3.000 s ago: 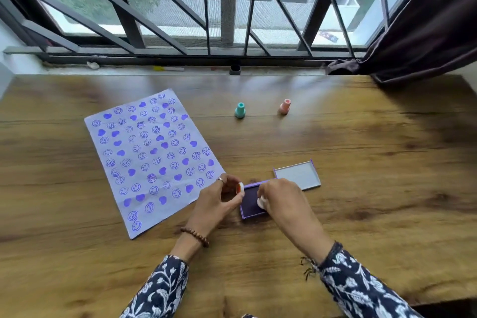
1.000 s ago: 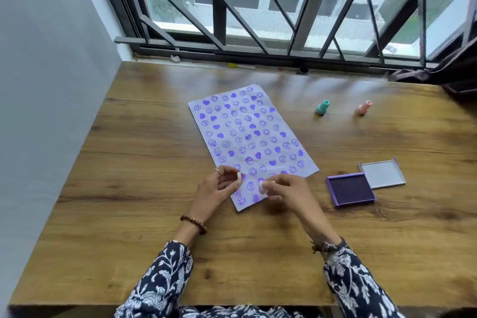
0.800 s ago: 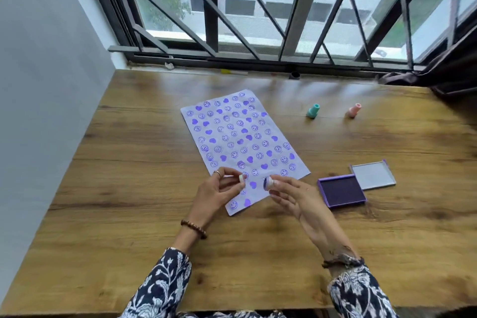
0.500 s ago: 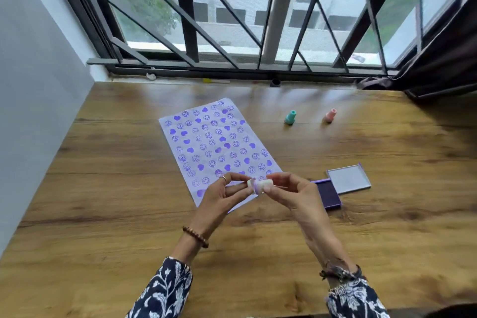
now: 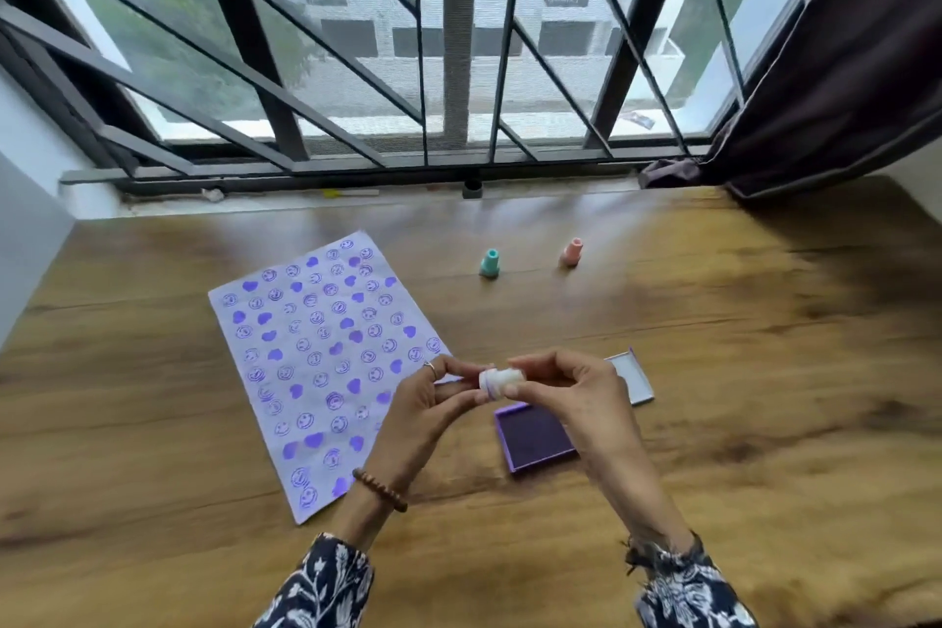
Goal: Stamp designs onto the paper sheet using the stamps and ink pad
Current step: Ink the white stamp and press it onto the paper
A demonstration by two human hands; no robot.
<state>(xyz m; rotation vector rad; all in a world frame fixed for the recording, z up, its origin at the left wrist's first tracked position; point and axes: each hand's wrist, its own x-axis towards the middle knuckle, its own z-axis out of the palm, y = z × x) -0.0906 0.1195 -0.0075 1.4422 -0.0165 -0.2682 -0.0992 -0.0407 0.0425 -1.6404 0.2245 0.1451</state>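
The white paper sheet [image 5: 326, 362], covered with purple hearts and smiley faces, lies flat on the left half of the wooden bench [image 5: 739, 372], one corner pointing toward the bench's far edge under the barred window. From my seat I see both hands raised over the bench's near middle. The right hand [image 5: 571, 393] pinches a small white stamp with a purple-stained face [image 5: 500, 381] between thumb and fingers, grip narrow and closed on it. The left hand [image 5: 433, 398] meets it fingertip to fingertip; a second small piece seems pressed against the stamp's face, but blur keeps me from telling what the left grip holds.

Half a second ago the hands were joined the same way over the sheet's near right edge; now they sit further right, above the open purple ink pad [image 5: 535, 439], which shows almost whole where the right hand had hidden most of it. A second ago both hands were pressed down on the paper. The pad's grey lid [image 5: 634, 380] lies just beyond it, partly behind the right hand. The teal stamp [image 5: 490, 263] and the pink stamp [image 5: 571, 252] stand upright near the far edge, apart from each other, as before.
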